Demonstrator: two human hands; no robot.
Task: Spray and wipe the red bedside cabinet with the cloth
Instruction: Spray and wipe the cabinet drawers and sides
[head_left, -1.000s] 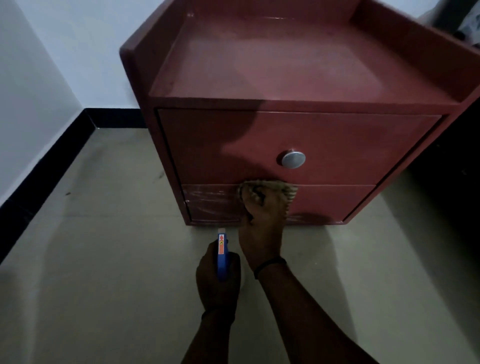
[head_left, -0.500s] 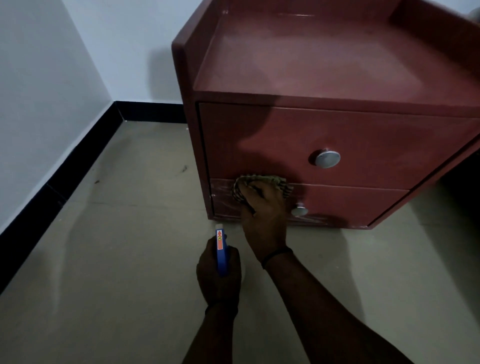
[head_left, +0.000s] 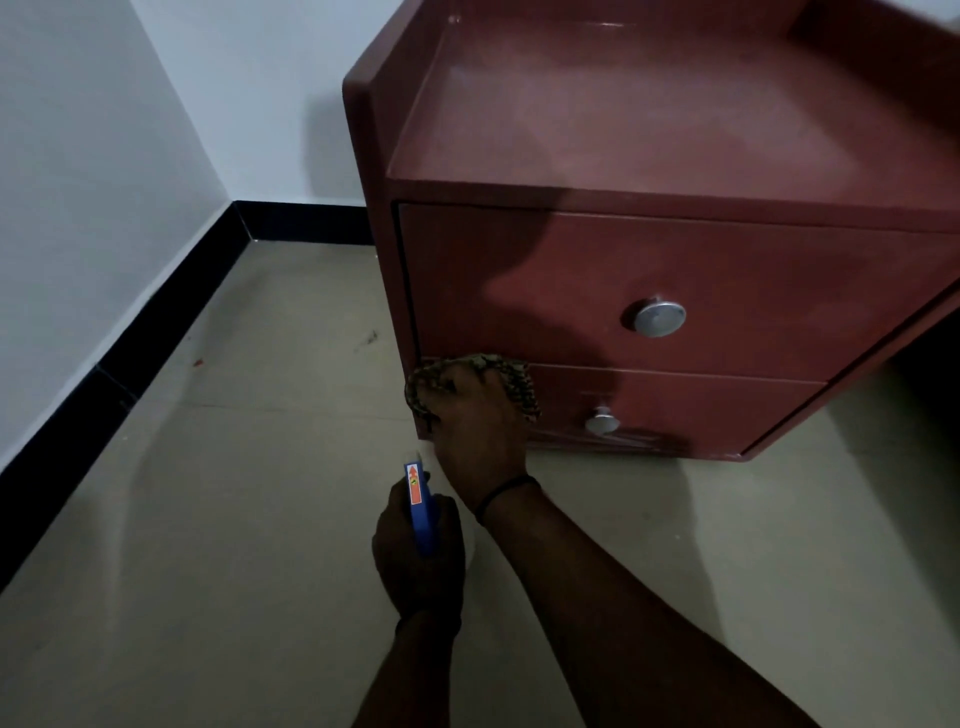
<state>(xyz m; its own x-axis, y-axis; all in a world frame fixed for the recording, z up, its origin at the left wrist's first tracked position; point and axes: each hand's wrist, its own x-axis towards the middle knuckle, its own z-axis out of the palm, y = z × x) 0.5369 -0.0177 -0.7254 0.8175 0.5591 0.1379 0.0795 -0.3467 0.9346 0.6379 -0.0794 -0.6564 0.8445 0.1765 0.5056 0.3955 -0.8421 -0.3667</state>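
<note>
The red bedside cabinet (head_left: 675, 156) stands on the floor with two drawers, each with a round metal knob. My right hand (head_left: 475, 426) grips a patterned cloth (head_left: 519, 382) and presses it against the left end of the lower drawer (head_left: 675, 410), at the cabinet's front left corner. Lower down, my left hand (head_left: 415, 556) holds a spray bottle with a blue head (head_left: 418, 504), its nozzle pointing toward the cabinet's base. The bottle's body is hidden under my hand.
A white wall with a black skirting board (head_left: 130, 364) runs along the left and behind the cabinet. Beige floor tiles (head_left: 234, 519) spread to the left and in front. A dark shape fills the gap right of the cabinet.
My right hand slid the cloth leftward along the lower drawer to its left end, uncovering the lower knob. The view shifted, so the cabinet sits further right. My left hand kept its hold on the bottle.
</note>
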